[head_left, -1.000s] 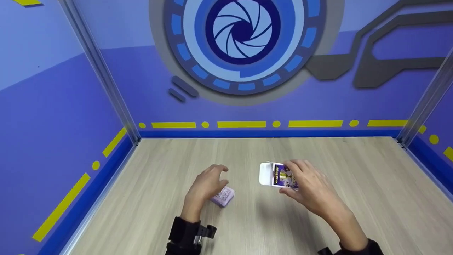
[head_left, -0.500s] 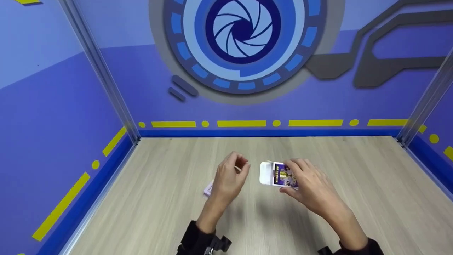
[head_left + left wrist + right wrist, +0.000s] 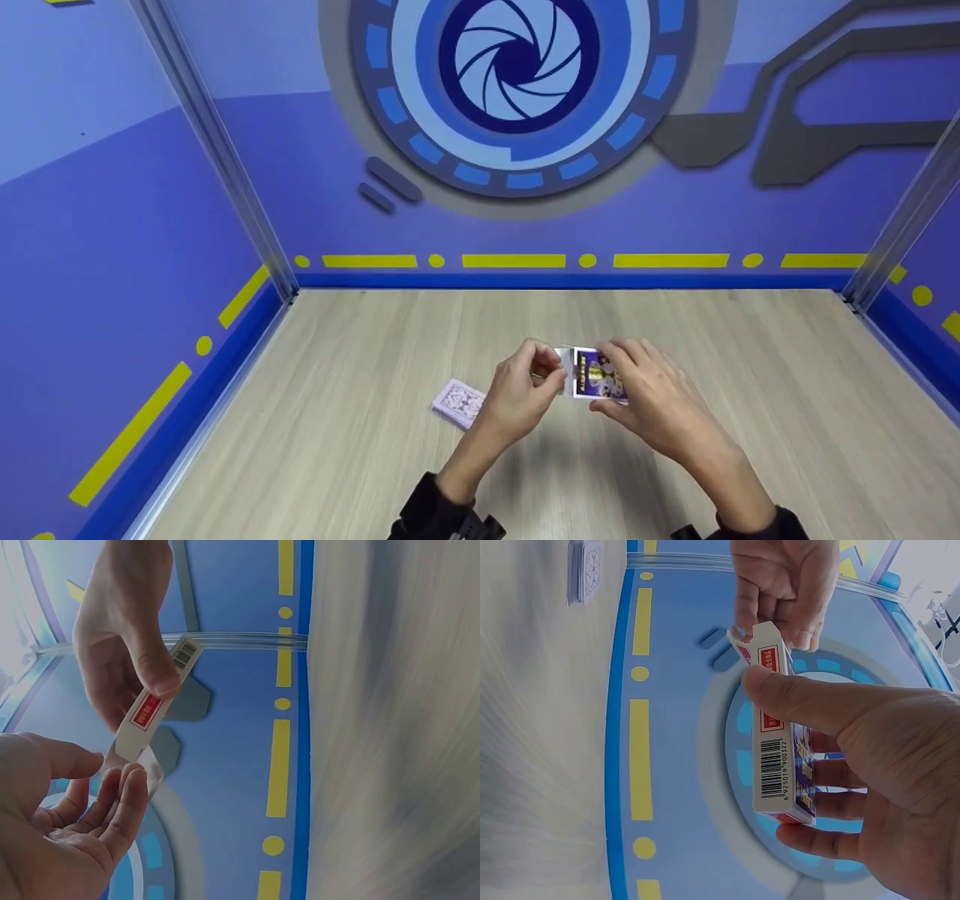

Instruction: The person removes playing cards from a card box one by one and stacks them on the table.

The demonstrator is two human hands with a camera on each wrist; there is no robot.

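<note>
My right hand (image 3: 664,401) holds a small purple and white playing-card box (image 3: 594,375) above the table. In the right wrist view the thumb presses the box's barcode side (image 3: 772,765), and the fingers curl round the other side. The box's open end points left, its white flap (image 3: 564,360) standing out. At that flap is my left hand (image 3: 519,390), fingers loosely bent; the left wrist view shows a gap between thumb and fingertips, which seem to touch the flap. A lilac deck of playing cards (image 3: 457,401) lies on the table, partly hidden behind the left wrist.
The wood-grain table (image 3: 360,360) meets a blue printed back wall (image 3: 525,232) with yellow dashes. Side panels with metal posts (image 3: 217,150) enclose the table at left and right. Black bands (image 3: 439,510) sit on both wrists.
My left hand has left the deck and moved right to the box's flap, uncovering more of the deck. The right hand and the box have stayed nearly still.
</note>
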